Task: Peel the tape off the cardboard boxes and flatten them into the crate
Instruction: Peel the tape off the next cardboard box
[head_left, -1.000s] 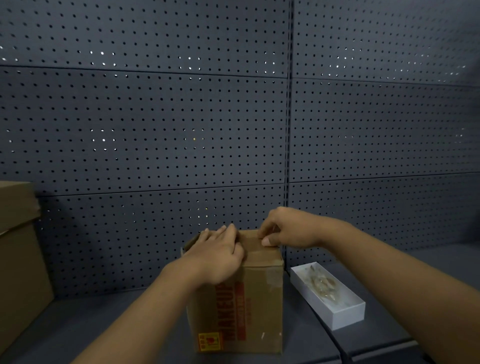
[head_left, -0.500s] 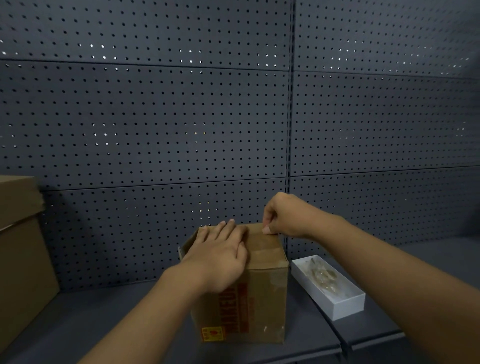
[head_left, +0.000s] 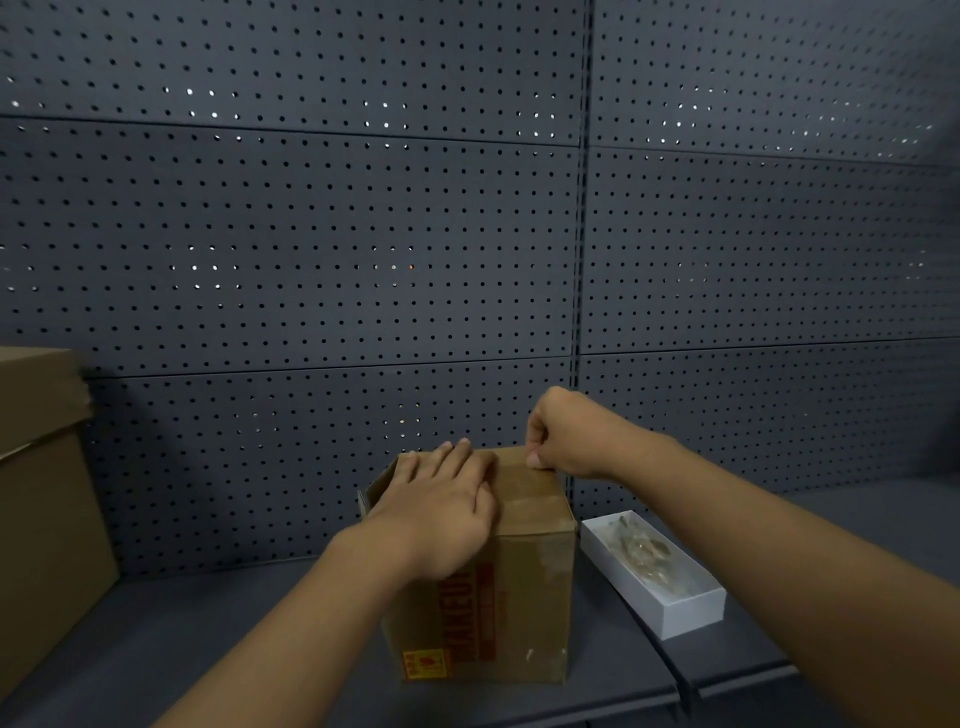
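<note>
Head view. Small cardboard box (head_left: 483, 582) stands upright on the dark shelf (head_left: 182, 639), centre, near the pegboard wall (head_left: 311, 260). Left hand (head_left: 441, 509) lies flat on the box top, fingers straight and together, pressing down on the left half. Right hand (head_left: 563, 436) sits at the far right top edge, fingers curled, thumb and forefinger pinched together at what is probably the tape end; the tape itself is too faint to make out. Judgement: the top seam appears to run near–far, so the peel would pull toward the near edge; the right hand is nearer the tape end. White tray (head_left: 670, 608) just right of box. Larger box (head_left: 41, 509) far left. No crate in view.
</note>
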